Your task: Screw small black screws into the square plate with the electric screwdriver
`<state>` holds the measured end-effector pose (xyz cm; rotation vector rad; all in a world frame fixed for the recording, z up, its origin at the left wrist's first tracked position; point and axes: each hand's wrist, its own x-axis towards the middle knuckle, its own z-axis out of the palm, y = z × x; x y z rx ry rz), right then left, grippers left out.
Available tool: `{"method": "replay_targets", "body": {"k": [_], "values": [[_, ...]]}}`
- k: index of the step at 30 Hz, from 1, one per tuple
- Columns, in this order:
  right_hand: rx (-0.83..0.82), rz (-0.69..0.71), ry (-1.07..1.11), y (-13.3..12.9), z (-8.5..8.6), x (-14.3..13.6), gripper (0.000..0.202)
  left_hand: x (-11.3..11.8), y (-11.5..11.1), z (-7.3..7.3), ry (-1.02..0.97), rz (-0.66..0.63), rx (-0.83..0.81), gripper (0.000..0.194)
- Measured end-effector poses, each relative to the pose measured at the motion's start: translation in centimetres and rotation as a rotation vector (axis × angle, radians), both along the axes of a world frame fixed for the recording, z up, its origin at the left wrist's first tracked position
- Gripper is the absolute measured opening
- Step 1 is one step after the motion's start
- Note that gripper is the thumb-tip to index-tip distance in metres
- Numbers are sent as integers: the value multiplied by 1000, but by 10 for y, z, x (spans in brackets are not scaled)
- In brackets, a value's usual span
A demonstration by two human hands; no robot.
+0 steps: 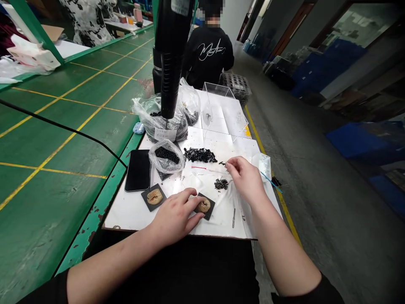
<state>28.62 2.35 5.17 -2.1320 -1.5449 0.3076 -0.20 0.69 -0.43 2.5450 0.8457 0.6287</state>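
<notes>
My left hand (pixel 177 213) rests over a dark square block (pixel 209 216) with a tan, roughly oval insert (pixel 204 205). Its fingers are stretched and apart, and a fingertip touches the insert. A second block (pixel 150 206) with a matching tan insert (pixel 155 196) lies to the left of that hand. My right hand (pixel 245 177) is pinched at a small black piece (pixel 222 163), right of a pile of black pieces (pixel 201 155). Below its fingertips is a smaller heap of tiny dark parts (pixel 221 184).
A black electric screwdriver (pixel 171 63) hangs over bags of parts (pixel 161 120). An open bag (pixel 167 156) sits beside a phone (pixel 138 170). A metal bit (pixel 233 218), a blue stick (pixel 271 182) and a clear box (pixel 218 112) are on the white table (pixel 126 215). Someone in black (pixel 209 55) sits ahead.
</notes>
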Motion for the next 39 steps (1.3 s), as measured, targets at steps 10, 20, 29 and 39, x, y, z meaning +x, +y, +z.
{"method": "replay_targets", "body": {"k": [10,20,29,39], "values": [[13,252,603,-86,-7,-46,14,-1,2,5,-96,19,-43,39],[102,257,495,-93,-18,-53,10,-1,3,4,-162,26,9,31],[178,332,302,-94,-28,-59,10,-2,2,2,-144,3,43,30],[163,366,252,-95,-34,-58,12,-2,1,4,-90,-108,114,30]]}}
